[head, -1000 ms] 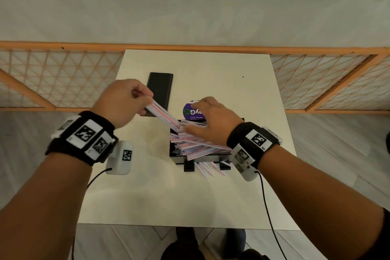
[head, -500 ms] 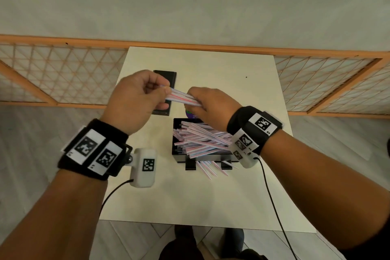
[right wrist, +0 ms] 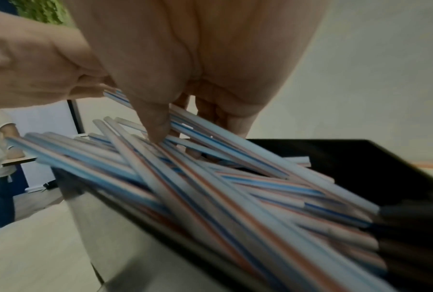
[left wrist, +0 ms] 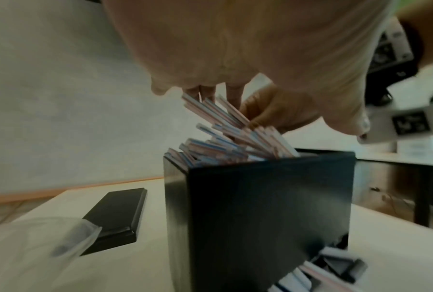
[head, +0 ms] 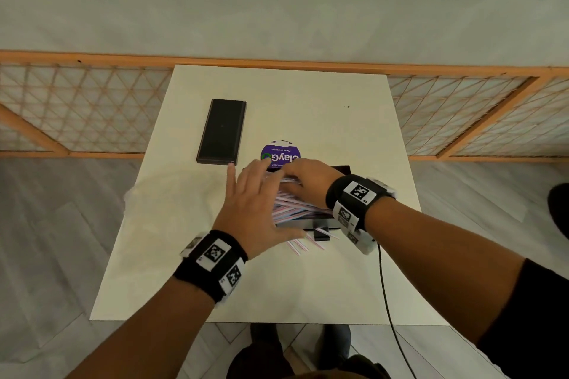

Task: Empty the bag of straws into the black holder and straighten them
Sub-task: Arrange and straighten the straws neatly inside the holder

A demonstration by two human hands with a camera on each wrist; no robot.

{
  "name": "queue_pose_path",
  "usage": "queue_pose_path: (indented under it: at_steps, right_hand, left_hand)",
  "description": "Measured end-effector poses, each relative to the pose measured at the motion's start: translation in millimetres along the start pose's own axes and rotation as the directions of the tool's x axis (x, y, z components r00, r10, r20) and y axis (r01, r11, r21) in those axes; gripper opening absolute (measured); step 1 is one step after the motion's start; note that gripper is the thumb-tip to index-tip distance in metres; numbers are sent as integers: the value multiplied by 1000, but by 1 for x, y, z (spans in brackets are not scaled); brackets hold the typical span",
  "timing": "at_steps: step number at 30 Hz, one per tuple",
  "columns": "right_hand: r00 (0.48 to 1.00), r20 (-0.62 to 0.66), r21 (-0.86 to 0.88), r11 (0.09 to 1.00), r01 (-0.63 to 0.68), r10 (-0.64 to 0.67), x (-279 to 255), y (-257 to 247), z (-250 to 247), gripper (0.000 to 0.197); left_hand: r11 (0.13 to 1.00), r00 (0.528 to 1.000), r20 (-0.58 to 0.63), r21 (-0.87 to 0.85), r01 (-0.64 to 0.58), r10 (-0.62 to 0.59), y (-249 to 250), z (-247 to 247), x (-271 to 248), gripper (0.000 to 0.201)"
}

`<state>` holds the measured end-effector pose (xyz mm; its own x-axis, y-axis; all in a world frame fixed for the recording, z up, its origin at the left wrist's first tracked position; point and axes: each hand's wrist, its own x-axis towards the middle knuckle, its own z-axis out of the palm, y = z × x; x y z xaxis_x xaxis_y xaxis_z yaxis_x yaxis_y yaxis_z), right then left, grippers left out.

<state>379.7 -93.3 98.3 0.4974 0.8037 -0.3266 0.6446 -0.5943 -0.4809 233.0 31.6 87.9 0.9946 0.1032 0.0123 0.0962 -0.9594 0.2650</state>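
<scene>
Black plastic holder (left wrist: 267,213), rectangular, standing on the white table (head: 323,280) near the person. Contents: striped paper straws (right wrist: 210,187), heaped crosswise above the rim, ends jutting past the left wall. Several loose straws (head: 297,245) lie on the table at the holder's near foot.

Left hand (head: 255,209): fingers straight and spread, palm set against the jutting straw ends. Holds nothing.

Right hand (head: 308,181): over the far part of the heap, fingers bent down among the upper straws, thumb pressing on them. Whether it actually grips any cannot be told.

Clear bag (left wrist: 30,247): lying on the table to the left, apparently emptied.

Also present: flat black box (head: 222,131); round purple tub (head: 280,154) behind the holder.

Hazards, as judged:
- Heap stands higher than the walls; a firm sideways push by the left hand may roll top straws over the far edge.
- Crossed straws may jam and bend under downward pressing.
- Holder looks light; uneven pushing may slide or tip it.
- Loose straws may be overlooked.
</scene>
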Motion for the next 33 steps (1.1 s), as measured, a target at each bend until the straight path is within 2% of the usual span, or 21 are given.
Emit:
queue_pose_path:
  at_steps: [4, 9, 11, 16, 22, 28, 33]
  right_hand:
    - [1000, -16, 51, 999, -9, 10, -7, 0, -5, 23]
    - [995, -91, 58, 997, -40, 45, -26, 8, -19, 44]
    - [992, -111, 16, 998, -65, 66, -34, 17, -24, 47]
    - [985, -37, -176, 969, -174, 171, -58, 35, -26, 51]
    - [984, -13, -145, 973, -177, 177, -62, 41, -5, 73]
    - [984, 54, -291, 945, -149, 172, -36, 29, -3, 71]
    - [957, 162, -326, 929, -177, 239, -9, 17, -8, 61]
  left_hand:
    - [986, 994, 54, 135, -102, 95, -7, 15, 5, 105]
    - [977, 982, 73, 109, -183, 176, -24, 26, 11, 74]
    - [972, 977, 69, 111, -206, 200, -27, 29, 13, 66]
    - [979, 982, -1, 81, -186, 187, -37, 30, 22, 50]
    - [984, 981, 73, -1, -178, 178, -47, 40, 32, 59]
    - [978, 978, 56, 38, -203, 201, -44, 45, 35, 72]
    - [978, 977, 72, 41, -204, 201, -46, 46, 40, 85]
